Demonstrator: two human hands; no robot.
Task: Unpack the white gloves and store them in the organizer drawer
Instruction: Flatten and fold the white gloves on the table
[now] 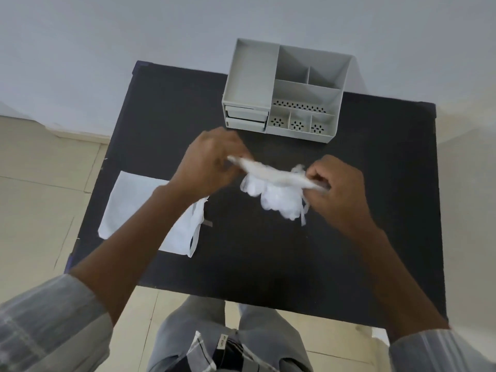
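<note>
Both my hands hold a white glove [271,174] stretched between them above the middle of the black table [255,251]. My left hand [212,159] pinches its left end and my right hand [335,183] grips its right end. More crumpled white glove fabric [279,200] hangs below the stretched piece. A flat white bag [134,205] lies on the table's left side, partly under my left forearm. The grey organizer [249,76] stands at the table's far edge, with two shut drawers [247,118] at its lower left front.
The organizer has several open compartments on top and small perforated bins [298,124] at its front right. A pale wall rises behind the table. Beige floor tiles show on both sides, and my legs are below the near table edge.
</note>
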